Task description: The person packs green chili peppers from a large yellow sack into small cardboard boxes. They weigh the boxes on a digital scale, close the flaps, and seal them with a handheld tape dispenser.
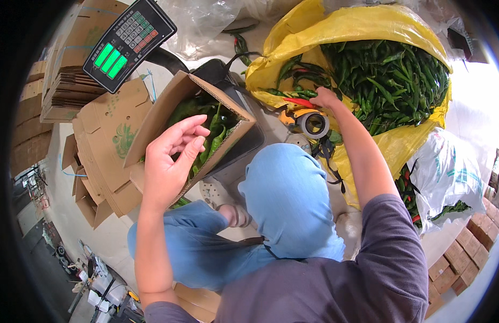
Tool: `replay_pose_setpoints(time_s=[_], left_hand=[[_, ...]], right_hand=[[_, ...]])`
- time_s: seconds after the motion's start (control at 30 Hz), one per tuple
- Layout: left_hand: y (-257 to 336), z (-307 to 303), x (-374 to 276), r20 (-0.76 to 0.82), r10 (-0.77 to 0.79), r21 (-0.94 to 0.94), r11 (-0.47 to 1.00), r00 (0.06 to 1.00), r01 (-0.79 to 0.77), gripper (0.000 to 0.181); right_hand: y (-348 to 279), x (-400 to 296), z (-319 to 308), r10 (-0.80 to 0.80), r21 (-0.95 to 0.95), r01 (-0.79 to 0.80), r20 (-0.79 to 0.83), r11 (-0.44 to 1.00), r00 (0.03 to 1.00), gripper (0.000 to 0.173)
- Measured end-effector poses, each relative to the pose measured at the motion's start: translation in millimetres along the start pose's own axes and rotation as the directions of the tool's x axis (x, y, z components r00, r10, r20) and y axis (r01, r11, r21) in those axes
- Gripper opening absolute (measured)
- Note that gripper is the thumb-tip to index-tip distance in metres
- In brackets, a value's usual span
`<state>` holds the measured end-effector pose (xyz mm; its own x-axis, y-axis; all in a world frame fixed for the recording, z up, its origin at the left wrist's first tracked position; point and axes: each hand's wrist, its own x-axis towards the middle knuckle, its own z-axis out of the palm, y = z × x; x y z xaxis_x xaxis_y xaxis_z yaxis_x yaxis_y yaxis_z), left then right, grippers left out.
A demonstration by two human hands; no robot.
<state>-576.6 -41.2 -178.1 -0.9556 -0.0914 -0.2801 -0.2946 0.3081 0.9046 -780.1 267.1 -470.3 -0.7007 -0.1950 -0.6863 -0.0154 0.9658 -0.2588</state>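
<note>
My left hand [176,155], empty with fingers slightly curled, is over an open cardboard box [229,99] that holds green chili peppers [218,141]. The box rests on the dark platform of a digital scale. My right hand [326,98] reaches into the near left side of a yellow plastic sack [281,32]. Its fingertips are at a red chili pepper [300,102] and some green ones; whether it grips any is unclear. A large heap of green chili peppers [388,80] fills the sack. Below my right hand lies a tape dispenser [314,123] with a roll of tape.
The scale's display unit [130,44] rises at the upper left. Flattened cardboard boxes [108,141] lie left of the open box, with a stack [73,93] behind. A white plastic bag [451,177] with peppers sits right. Closed cartons [461,254] stand at lower right.
</note>
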Motion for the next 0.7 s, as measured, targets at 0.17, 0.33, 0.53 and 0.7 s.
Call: replay_pose_setpoints(time_s=[0.17,0.33,0.53,0.7], left_hand=[[0.4,1.4,1.9,0.064,-0.050,-0.194,0.979,0.997,0.061,0.032],[-1.3,12.6,1.5,0.138,-0.025,-0.418,0.905,0.990,0.081,0.039],[29.9,31.7,4.8,0.211,0.018,-0.743,0.653,0.977,0.148,0.065],[24.3,22.7,4.5,0.052,-0.010,-0.850,0.525,0.999,0.050,0.022]], right_hand=[[6.2,-51.5,3.3,-0.099,0.297,0.201,-0.325,0.934,0.940,0.053],[-77.2,-175.8,-47.6,-0.231,0.640,0.492,-0.449,0.590,0.863,0.037],[-153.0,-250.9,-64.2,-0.421,0.647,0.661,-0.515,0.380,0.747,0.032],[-194.2,-282.3,-85.4,-0.546,0.907,0.418,-0.326,0.050,0.772,0.032]])
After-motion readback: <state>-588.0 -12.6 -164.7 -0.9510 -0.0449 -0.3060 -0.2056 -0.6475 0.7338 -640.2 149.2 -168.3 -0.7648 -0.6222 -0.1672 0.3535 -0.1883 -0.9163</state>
